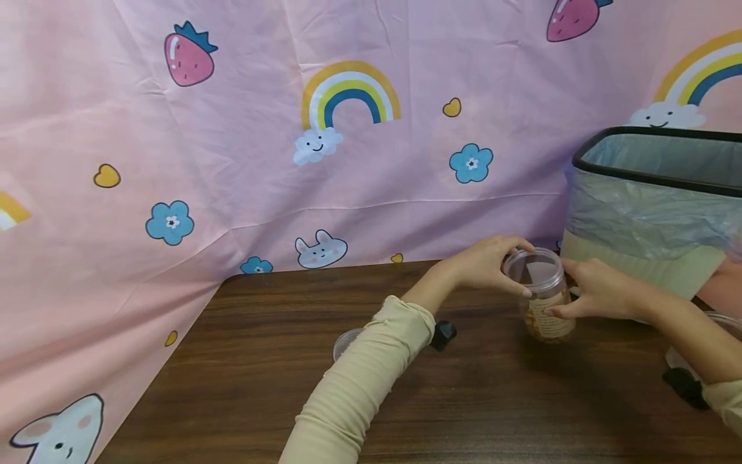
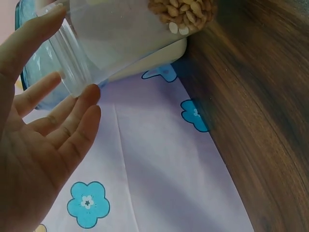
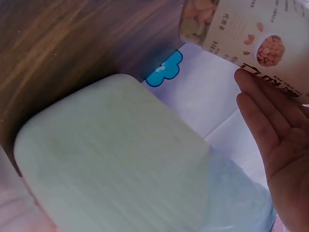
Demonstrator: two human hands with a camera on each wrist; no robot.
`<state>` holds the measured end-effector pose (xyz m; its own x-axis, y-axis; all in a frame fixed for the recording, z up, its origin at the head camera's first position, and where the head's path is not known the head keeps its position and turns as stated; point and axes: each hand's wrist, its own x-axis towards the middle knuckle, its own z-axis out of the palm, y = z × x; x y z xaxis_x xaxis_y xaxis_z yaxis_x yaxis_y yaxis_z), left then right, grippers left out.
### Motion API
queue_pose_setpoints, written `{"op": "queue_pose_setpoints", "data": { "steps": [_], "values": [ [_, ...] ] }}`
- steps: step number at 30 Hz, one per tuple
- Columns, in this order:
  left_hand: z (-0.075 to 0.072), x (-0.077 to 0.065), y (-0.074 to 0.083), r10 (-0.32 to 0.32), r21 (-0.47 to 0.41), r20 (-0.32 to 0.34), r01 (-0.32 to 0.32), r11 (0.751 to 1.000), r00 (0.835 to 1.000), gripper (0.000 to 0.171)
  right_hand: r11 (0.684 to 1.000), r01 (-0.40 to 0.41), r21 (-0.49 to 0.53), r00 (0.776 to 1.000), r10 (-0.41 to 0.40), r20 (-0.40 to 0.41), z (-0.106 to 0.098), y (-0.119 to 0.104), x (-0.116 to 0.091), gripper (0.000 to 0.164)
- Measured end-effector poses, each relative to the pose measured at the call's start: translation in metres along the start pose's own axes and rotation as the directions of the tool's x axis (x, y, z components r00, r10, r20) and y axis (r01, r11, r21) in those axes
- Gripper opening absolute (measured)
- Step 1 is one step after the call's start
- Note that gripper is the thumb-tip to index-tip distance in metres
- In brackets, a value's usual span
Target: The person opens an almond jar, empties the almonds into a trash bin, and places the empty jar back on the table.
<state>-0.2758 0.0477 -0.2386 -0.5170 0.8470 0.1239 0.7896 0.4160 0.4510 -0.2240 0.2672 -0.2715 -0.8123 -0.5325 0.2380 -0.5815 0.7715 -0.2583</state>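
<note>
A clear plastic jar (image 1: 540, 293) with a printed paper label stands near the back right of the table, with nuts (image 2: 186, 13) in its bottom. My left hand (image 1: 489, 265) holds it at the ridged rim, thumb on one side and fingertips on the other. From the right, my right hand (image 1: 603, 290) grips the jar's body, the thumb across the label (image 3: 251, 41) and the other fingers behind it. Behind my left sleeve, a clear round plastic piece (image 1: 344, 343) is partly hidden. A small black object (image 1: 443, 335) sits by that sleeve.
A bin (image 1: 632, 258) with a black rim and a bluish plastic liner stands just behind and right of the jar. Beyond my right forearm are part of another clear container (image 1: 724, 321) and a black object (image 1: 686, 388). A printed pink cloth (image 1: 243, 148) hangs behind the wooden table (image 1: 243, 386).
</note>
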Motion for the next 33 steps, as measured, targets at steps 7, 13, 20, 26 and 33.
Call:
{"op": "queue_pose_setpoints", "data": {
  "steps": [7, 13, 20, 26, 33],
  "values": [
    [0.0, -0.002, 0.0, -0.022, -0.029, 0.027, 0.023, 0.999, 0.999, 0.078, 1.0, 0.013, -0.002, 0.996, -0.013, 0.092, -0.004, -0.006, 0.007, 0.053],
    [0.002, -0.004, 0.001, -0.028, 0.052, 0.05, 0.026, 0.998, 0.998, 0.083, 0.999, -0.011, -0.045, 0.991, 0.017, 0.129, -0.005, -0.011, 0.011, 0.049],
    [0.002, -0.007, 0.001, -0.036, 0.04, 0.05, 0.034, 0.999, 0.998, 0.079, 0.993, 0.007, -0.116, 0.99, 0.009, 0.137, -0.005, -0.016, 0.011, 0.052],
    [0.001, -0.01, -0.002, -0.01, -0.006, 0.015, 0.01, 1.0, 1.0, 0.075, 0.987, 0.049, -0.152, 0.996, -0.036, 0.086, -0.007, -0.018, 0.012, 0.05],
    [-0.001, -0.016, -0.007, 0.027, -0.112, -0.025, -0.03, 0.993, 0.999, 0.072, 0.982, 0.087, -0.169, 0.996, -0.089, 0.001, -0.007, -0.018, 0.011, 0.055]
  ]
}}
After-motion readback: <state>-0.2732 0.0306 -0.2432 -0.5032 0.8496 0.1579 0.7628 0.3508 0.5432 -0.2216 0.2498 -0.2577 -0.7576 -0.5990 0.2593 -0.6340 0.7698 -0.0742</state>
